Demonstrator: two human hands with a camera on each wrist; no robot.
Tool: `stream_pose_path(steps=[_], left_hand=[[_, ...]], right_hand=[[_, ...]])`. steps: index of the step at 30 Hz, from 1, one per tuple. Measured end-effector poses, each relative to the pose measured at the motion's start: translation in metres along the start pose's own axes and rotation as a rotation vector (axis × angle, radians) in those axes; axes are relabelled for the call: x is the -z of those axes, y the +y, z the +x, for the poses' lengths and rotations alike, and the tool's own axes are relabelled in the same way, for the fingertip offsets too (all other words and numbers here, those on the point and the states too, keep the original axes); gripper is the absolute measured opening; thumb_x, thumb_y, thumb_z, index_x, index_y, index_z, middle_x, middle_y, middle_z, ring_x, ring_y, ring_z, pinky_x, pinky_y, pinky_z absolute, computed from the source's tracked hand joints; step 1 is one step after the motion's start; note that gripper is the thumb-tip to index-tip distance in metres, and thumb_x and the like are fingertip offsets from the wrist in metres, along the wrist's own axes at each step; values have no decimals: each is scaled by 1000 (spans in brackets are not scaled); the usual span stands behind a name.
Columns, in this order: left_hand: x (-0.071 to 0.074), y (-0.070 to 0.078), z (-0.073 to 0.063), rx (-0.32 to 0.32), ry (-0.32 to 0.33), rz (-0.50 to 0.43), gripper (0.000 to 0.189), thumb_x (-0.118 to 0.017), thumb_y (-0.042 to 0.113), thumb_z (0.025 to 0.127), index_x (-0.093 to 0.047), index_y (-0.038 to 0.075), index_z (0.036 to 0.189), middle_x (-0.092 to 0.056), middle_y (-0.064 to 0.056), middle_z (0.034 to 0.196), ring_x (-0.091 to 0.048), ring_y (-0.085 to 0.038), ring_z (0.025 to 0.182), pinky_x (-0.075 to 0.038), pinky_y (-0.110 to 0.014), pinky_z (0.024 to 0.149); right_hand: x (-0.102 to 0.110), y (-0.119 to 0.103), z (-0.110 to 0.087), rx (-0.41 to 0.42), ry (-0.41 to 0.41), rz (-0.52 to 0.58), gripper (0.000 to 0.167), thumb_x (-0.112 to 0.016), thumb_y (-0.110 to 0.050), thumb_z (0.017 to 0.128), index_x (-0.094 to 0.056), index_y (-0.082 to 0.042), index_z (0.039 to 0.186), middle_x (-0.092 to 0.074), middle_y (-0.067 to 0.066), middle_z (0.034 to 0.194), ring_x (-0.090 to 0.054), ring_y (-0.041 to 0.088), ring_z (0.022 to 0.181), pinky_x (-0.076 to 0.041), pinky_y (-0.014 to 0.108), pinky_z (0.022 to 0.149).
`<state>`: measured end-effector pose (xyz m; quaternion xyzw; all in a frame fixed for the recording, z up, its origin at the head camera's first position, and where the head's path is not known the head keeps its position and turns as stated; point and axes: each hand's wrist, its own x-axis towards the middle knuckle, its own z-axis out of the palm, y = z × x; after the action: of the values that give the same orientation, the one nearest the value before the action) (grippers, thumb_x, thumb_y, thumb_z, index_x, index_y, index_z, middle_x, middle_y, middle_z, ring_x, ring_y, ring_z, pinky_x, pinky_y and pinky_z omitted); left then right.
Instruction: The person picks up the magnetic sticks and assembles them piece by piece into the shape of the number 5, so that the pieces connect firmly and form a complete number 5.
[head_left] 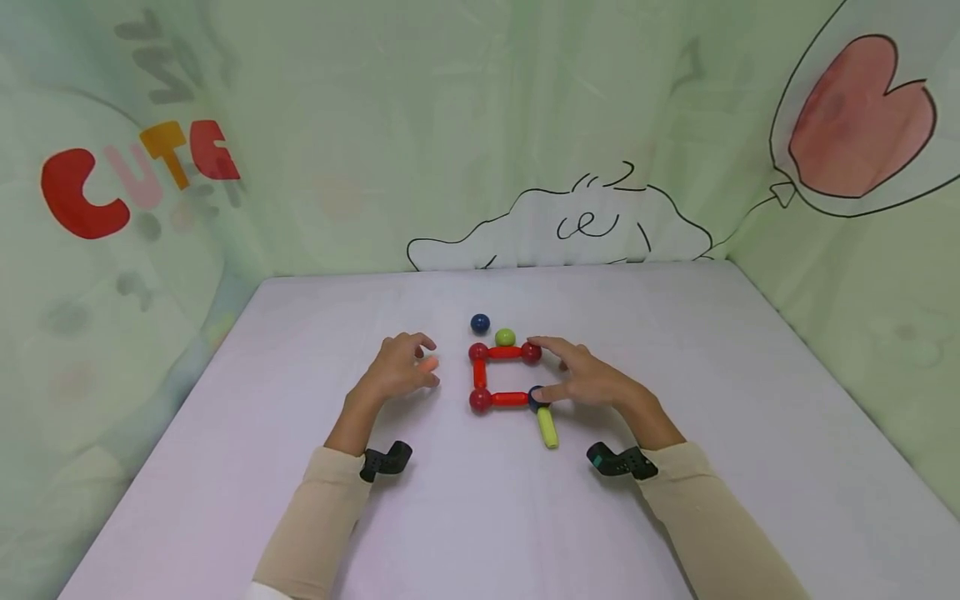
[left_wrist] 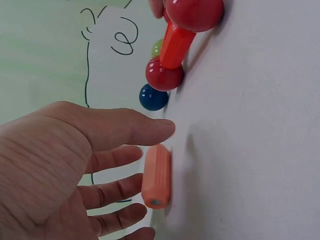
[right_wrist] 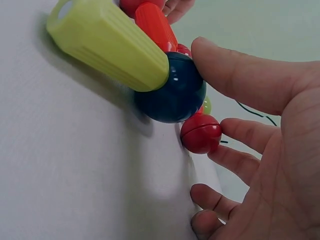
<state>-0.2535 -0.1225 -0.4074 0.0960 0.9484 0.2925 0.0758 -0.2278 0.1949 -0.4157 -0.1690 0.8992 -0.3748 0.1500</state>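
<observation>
A three-sided frame of red magnetic rods [head_left: 510, 399] and balls lies on the table, with red balls [head_left: 480, 400] at three corners and a dark blue ball [right_wrist: 172, 97] at the near right one. From that blue ball a yellow-green rod [head_left: 549, 428] sticks out toward the near side. My right hand [head_left: 596, 381] spans the frame's gap, thumb at the blue ball and forefinger at the far right red ball [right_wrist: 201, 134]. Left of the frame, my left hand [head_left: 397, 367] is loosely spread around an orange rod [left_wrist: 157, 177], its thumb apart from it.
A loose dark blue ball [head_left: 480, 322] and a light green ball [head_left: 506, 337] lie just beyond the frame. The white table [head_left: 495, 517] is backed by a pale green printed cloth [head_left: 360, 142]. Dark camera mounts [head_left: 622, 461] sit on both wrists.
</observation>
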Motion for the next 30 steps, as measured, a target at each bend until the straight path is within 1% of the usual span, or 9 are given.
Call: stream_pose_path(steps=[3, 7, 10, 14, 18, 22, 25, 28, 30], left_hand=[[-5, -3, 6, -13, 9, -11, 53, -80, 24, 86, -61, 11, 134, -61, -14, 126, -50, -32, 120, -49, -51, 97], [-11, -3, 16, -27, 3, -6, 52, -75, 27, 91, -57, 13, 137, -60, -13, 130, -51, -32, 123, -47, -51, 102], [-12, 1, 27, -37, -7, 8, 51, -70, 31, 95, -54, 14, 141, -58, -12, 132, -53, -31, 123, -47, -51, 103], [-11, 11, 44, -64, -9, 66, 53, -61, 40, 101, -48, 18, 147, -54, -10, 139, -53, -28, 125, -46, -53, 104], [-11, 25, 55, -145, -25, 136, 54, -55, 43, 103, -44, 25, 152, -49, -9, 144, -49, -28, 128, -46, -55, 105], [-12, 40, 63, -260, -44, 154, 48, -56, 38, 103, -48, 28, 150, -46, -3, 151, -41, -26, 136, -39, -53, 111], [-15, 50, 69, -320, -60, 178, 43, -57, 32, 103, -54, 28, 145, -50, 2, 151, -36, -25, 140, -32, -52, 115], [-21, 58, 75, -372, -94, 244, 40, -57, 28, 103, -58, 28, 143, -55, 3, 147, -31, -26, 145, -30, -53, 115], [-26, 63, 78, -398, -113, 266, 39, -59, 26, 102, -61, 27, 141, -58, 3, 144, -26, -28, 149, -27, -55, 116]], right_hand=[[0, 0, 1, -4, -3, 2, 87, -77, -34, 85, -33, -17, 158, -33, 15, 161, -30, 47, 142, -37, 69, 106], [-1, 3, 3, -17, -9, 15, 88, -79, -34, 84, -34, -19, 158, -32, 14, 161, -28, 46, 144, -34, 69, 108], [-2, 5, 3, -15, -5, 20, 89, -79, -35, 83, -34, -18, 158, -32, 14, 161, -28, 46, 143, -34, 70, 108], [-2, 5, 1, -15, 6, 24, 89, -79, -35, 84, -34, -20, 158, -32, 13, 162, -29, 45, 143, -34, 69, 108], [-1, 4, 0, -17, 14, 24, 89, -79, -36, 83, -34, -20, 159, -33, 12, 161, -30, 44, 142, -34, 69, 108], [-1, 3, 0, -21, 14, 19, 89, -78, -38, 83, -34, -21, 159, -33, 12, 161, -28, 43, 143, -33, 70, 108], [-1, 4, 1, -19, 10, 20, 89, -78, -39, 83, -34, -21, 159, -32, 12, 162, -27, 44, 145, -30, 71, 109], [-1, 4, 1, -19, 6, 28, 90, -79, -40, 83, -33, -21, 159, -31, 11, 163, -26, 44, 145, -29, 71, 110], [-1, 4, 0, -27, 8, 34, 91, -79, -40, 83, -33, -21, 159, -31, 11, 163, -27, 43, 145, -29, 70, 110]])
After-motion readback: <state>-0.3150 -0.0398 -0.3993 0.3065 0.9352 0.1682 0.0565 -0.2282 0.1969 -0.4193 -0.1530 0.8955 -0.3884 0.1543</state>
